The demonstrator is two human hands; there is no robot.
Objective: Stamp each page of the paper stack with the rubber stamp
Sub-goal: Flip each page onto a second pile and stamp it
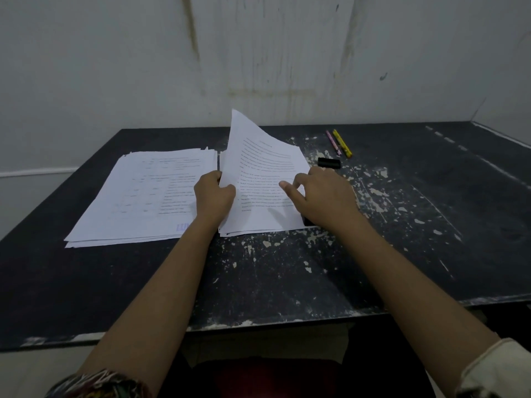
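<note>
Two piles of printed white paper lie side by side on the black table [287, 277]. The left pile [138, 202] lies flat, and its top sheet carries a blue stamp mark [181, 227] at its near right corner. On the right pile [258, 225], my left hand [214, 196] pinches the left edge of the top page [258, 159], which curls upward. My right hand [321, 196] rests on that page with thumb and forefinger stretched out. A small black rubber stamp [307, 221] shows under its palm, mostly hidden.
A small black block [329, 163] lies just beyond my right hand. Farther back right lie a pink pen [333, 142] and a yellow pen [342, 142]. The table stands against a stained white wall [258, 58], and its paint is chipped on the right.
</note>
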